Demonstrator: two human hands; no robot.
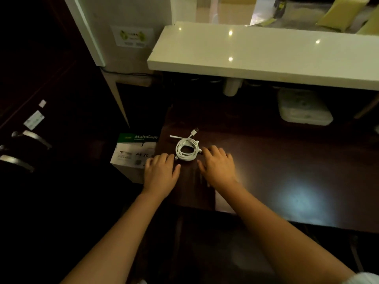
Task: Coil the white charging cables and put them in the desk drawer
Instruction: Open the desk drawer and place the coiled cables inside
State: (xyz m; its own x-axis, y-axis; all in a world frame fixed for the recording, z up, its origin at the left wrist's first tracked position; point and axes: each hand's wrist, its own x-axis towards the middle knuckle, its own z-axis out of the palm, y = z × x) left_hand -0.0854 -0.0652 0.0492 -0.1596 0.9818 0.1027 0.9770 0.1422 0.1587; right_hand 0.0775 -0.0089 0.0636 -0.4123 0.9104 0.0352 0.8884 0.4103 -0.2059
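A coiled bundle of white charging cable (187, 150) lies on the dark wooden desk (266, 160) near its left edge, with a USB plug sticking out toward the back. My left hand (162, 173) rests flat on the desk just left of the coil, fingertips close to it. My right hand (218, 166) lies flat just right of the coil, its fingertips at the coil's edge. Neither hand holds anything. No drawer is visible in this view.
A white box of A4 copy paper (134, 155) stands on the floor left of the desk. A white counter (256, 58) overhangs the back, with a white lidded container (303, 107) under it. A dark cabinet with metal handles (32, 138) is at far left.
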